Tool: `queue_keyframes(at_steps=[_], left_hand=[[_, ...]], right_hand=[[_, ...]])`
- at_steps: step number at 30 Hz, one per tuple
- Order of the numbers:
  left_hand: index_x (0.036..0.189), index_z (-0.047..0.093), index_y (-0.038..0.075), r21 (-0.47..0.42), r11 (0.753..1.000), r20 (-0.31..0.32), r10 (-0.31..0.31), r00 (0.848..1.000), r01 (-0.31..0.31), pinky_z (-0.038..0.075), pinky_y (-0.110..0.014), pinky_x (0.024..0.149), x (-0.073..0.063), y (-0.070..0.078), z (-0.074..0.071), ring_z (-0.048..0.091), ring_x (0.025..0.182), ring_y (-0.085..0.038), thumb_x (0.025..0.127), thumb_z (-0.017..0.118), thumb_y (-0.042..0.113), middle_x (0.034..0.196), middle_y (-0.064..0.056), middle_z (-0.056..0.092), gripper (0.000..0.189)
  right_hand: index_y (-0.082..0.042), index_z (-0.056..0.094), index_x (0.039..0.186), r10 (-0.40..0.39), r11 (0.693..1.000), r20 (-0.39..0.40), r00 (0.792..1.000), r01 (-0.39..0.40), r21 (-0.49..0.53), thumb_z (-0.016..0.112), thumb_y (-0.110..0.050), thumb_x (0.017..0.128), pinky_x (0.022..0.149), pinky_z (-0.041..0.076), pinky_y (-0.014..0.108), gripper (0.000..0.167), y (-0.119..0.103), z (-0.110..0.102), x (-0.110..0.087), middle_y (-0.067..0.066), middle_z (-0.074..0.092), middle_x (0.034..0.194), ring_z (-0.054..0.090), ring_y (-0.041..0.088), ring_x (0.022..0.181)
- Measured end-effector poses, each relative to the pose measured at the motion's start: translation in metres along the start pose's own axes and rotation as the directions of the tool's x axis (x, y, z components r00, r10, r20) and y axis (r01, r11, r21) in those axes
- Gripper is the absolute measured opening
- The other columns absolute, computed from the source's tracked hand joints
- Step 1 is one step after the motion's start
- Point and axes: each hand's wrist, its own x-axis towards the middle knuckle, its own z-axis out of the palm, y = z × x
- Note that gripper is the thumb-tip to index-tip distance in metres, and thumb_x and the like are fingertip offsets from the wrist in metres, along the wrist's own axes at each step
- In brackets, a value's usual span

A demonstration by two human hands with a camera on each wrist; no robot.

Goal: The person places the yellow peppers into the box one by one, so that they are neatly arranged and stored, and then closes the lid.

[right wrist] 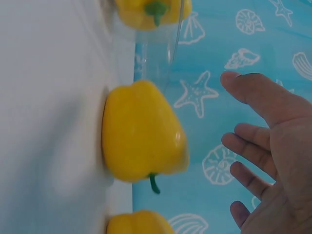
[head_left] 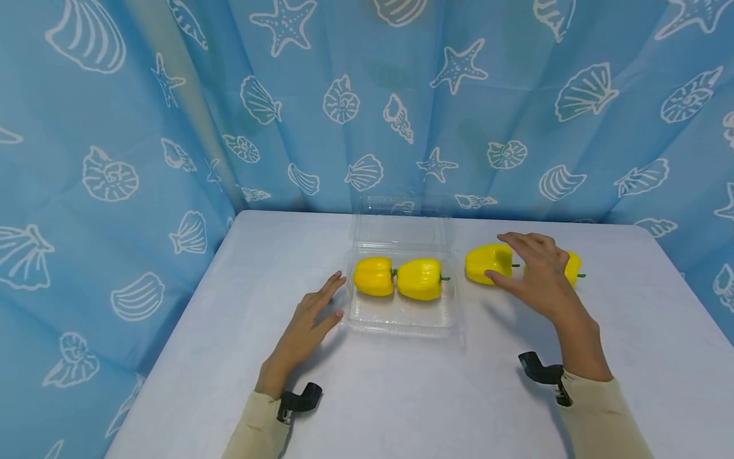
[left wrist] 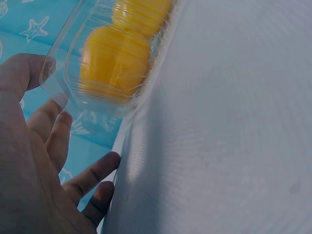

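Firstly, head view: left grip [head_left: 301,331], fingers spread, nothing held, just beside an open clear plastic clamshell [head_left: 395,317] containing two yellow bell peppers [head_left: 420,280]; right grip [head_left: 539,275], thumb and fingers wide apart, empty, raised above two loose yellow peppers [head_left: 486,262] on the tabletop [head_left: 424,389]. Left-wrist view: clamshell edge at left thumb, contact unclear. Right-wrist view: nearest loose pepper, stemmed, apart from right grip.
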Motion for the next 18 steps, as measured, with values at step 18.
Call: queue_keyframes(at_steps=[18], left_hand=[[0.158,0.029,0.035,0.006,1.0,-0.008,0.024,1.0,-0.024,0.029,-0.057,0.109,-0.001,0.0,0.001,0.038,0.135,-0.025,0.104,0.05,0.038,0.163,0.019,0.019,0.058]], right_hand=[[-0.006,0.045,0.147,0.076,0.997,-0.05,0.996,-0.078,-0.029,0.08,-0.031,0.085,0.091,0.015,0.068,0.075,0.047,-0.016,-0.011,0.026,0.04,0.148,0.024,0.051,0.132]])
